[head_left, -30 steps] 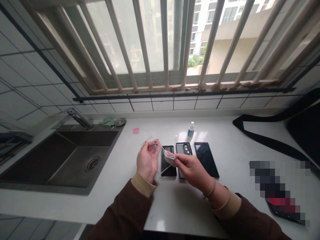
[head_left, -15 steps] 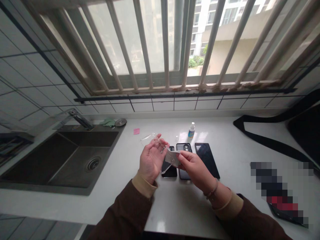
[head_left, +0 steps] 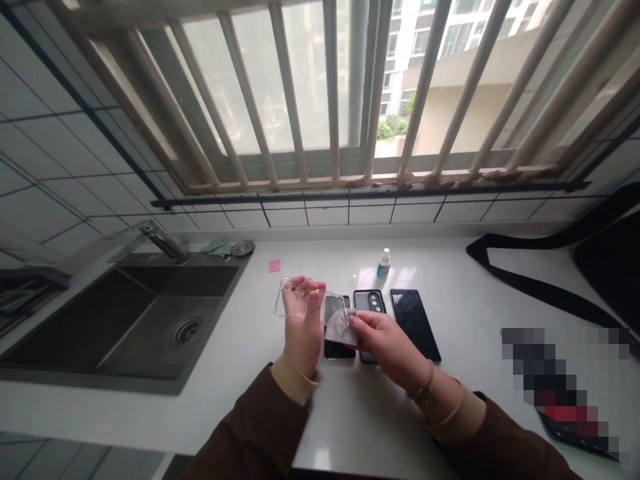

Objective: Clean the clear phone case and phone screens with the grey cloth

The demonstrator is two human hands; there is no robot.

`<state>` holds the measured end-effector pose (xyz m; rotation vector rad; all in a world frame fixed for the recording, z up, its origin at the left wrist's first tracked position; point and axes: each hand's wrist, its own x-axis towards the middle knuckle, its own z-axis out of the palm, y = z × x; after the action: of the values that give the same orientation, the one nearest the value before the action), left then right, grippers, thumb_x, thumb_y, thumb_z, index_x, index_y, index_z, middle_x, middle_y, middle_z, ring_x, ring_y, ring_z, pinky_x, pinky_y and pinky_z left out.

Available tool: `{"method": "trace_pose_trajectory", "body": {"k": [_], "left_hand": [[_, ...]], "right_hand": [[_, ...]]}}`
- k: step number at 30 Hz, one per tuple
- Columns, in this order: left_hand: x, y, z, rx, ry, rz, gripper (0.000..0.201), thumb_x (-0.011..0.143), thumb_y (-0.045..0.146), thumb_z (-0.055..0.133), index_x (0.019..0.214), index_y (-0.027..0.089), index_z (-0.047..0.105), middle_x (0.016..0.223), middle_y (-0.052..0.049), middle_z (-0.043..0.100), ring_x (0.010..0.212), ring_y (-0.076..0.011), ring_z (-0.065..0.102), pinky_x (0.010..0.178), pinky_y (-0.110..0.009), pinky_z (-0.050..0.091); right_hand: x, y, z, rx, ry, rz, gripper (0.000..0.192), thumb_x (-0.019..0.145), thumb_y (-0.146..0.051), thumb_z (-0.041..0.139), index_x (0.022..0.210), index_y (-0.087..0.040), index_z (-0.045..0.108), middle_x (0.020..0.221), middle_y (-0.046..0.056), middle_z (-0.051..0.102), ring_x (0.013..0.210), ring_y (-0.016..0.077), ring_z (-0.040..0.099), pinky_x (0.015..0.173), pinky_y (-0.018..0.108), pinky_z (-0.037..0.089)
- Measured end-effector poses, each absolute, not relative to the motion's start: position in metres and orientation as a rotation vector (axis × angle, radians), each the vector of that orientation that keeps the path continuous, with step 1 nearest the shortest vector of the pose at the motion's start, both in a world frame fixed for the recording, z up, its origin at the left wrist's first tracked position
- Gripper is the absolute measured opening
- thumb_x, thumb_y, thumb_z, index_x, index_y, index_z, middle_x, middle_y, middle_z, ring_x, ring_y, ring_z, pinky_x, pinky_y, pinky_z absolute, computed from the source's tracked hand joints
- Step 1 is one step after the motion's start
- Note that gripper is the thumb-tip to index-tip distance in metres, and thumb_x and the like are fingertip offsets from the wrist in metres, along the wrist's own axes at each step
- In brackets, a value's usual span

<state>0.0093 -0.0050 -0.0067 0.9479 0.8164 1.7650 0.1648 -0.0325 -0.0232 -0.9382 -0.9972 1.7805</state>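
We hold a clear case (head_left: 310, 308) up over the white counter (head_left: 350, 413), a little above the row of phones. Our left hand (head_left: 303, 327) pinches it at its left end, fingertips (head_left: 300, 288) curled shut over the top edge. Our right hand (head_left: 385, 340) has thumb and fingers closed on a small grey cloth (head_left: 341, 325) and presses it against the right half of the case.

Edges first. The sink (head_left: 125, 320) drops away just left of our hands, its rim near the left wrist. The counter's front edge runs below our sleeves. To the right there is open counter until the black strap (head_left: 525, 283) and a blurred patch near the right corner. Behind, bare counter reaches back to the tiled wall (head_left: 320, 215) under the barred window (head_left: 350, 93).

Materials now. The case is thin, see-through, soft-looking, with rounded corners. The cloth is limp and matte. The sink is dark, matte metal with a round drain (head_left: 186, 330) and an angular tap (head_left: 160, 241).

The count: three dark flat phones lie side by side, the left one (head_left: 339, 348) partly behind the case, the middle one (head_left: 369, 301) showing a camera bump, the right one (head_left: 415, 323) a glossy slab. One small bottle (head_left: 383, 263) stands behind them. One pink note (head_left: 274, 265) lies further left.
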Motion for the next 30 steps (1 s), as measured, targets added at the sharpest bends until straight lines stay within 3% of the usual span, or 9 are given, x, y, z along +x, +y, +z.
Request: {"method": "trace_pose_trajectory", "body": {"k": [6,12,17,20,25,30], "left_hand": [[0.004,0.000,-0.008,0.924,0.901,1.914,0.045,0.091,0.052,0.079,0.122,0.028,0.058,0.109,-0.002,0.059,0.109,-0.0184,0.066,0.113,-0.037,0.048],[0.006,-0.004,-0.006,0.822,0.756,1.740,0.044,0.095,0.058,0.070,0.124,0.027,0.059,0.110,-0.003,0.062,0.107,-0.0186,0.067,0.108,-0.040,0.053],[0.012,-0.011,-0.005,0.975,0.752,1.588,0.064,0.079,0.063,0.084,0.125,0.026,0.060,0.110,-0.005,0.062,0.108,-0.0208,0.067,0.110,-0.042,0.053],[0.012,-0.011,-0.006,1.015,0.779,1.631,0.066,0.077,0.062,0.087,0.125,0.027,0.059,0.110,-0.005,0.061,0.108,-0.0217,0.067,0.110,-0.043,0.054],[0.006,-0.005,-0.009,1.003,0.798,1.789,0.061,0.079,0.057,0.088,0.125,0.029,0.058,0.115,-0.004,0.059,0.114,-0.0199,0.065,0.116,-0.042,0.049],[0.003,0.001,-0.010,0.874,0.817,1.897,0.050,0.087,0.059,0.079,0.122,0.029,0.060,0.107,-0.001,0.059,0.105,-0.0168,0.066,0.113,-0.042,0.051]], "right_hand": [[0.172,-0.034,-0.023,-0.954,-1.161,1.782,0.040,0.085,-0.060,0.080,0.080,-0.020,0.077,0.075,0.002,0.070,0.074,0.0192,0.065,0.076,0.039,0.063],[0.179,-0.022,-0.025,-1.061,-0.808,1.584,0.045,0.081,-0.059,0.085,0.098,-0.018,0.081,0.098,0.008,0.077,0.097,0.0239,0.071,0.090,0.041,0.062],[0.174,-0.021,-0.027,-0.938,-0.818,1.670,0.042,0.084,-0.054,0.084,0.108,-0.020,0.082,0.110,0.008,0.078,0.104,0.0217,0.071,0.096,0.037,0.061],[0.171,-0.023,-0.029,-0.894,-0.806,1.714,0.041,0.085,-0.053,0.085,0.109,-0.020,0.082,0.113,0.008,0.078,0.106,0.0198,0.071,0.097,0.034,0.060],[0.170,-0.025,-0.029,-0.869,-0.796,1.824,0.040,0.082,-0.053,0.088,0.101,-0.018,0.082,0.105,0.007,0.078,0.098,0.0186,0.072,0.095,0.034,0.061],[0.172,-0.033,-0.019,-0.845,-0.899,1.998,0.036,0.082,-0.049,0.088,0.092,-0.016,0.081,0.089,0.006,0.076,0.082,0.0162,0.071,0.086,0.033,0.062]]}}
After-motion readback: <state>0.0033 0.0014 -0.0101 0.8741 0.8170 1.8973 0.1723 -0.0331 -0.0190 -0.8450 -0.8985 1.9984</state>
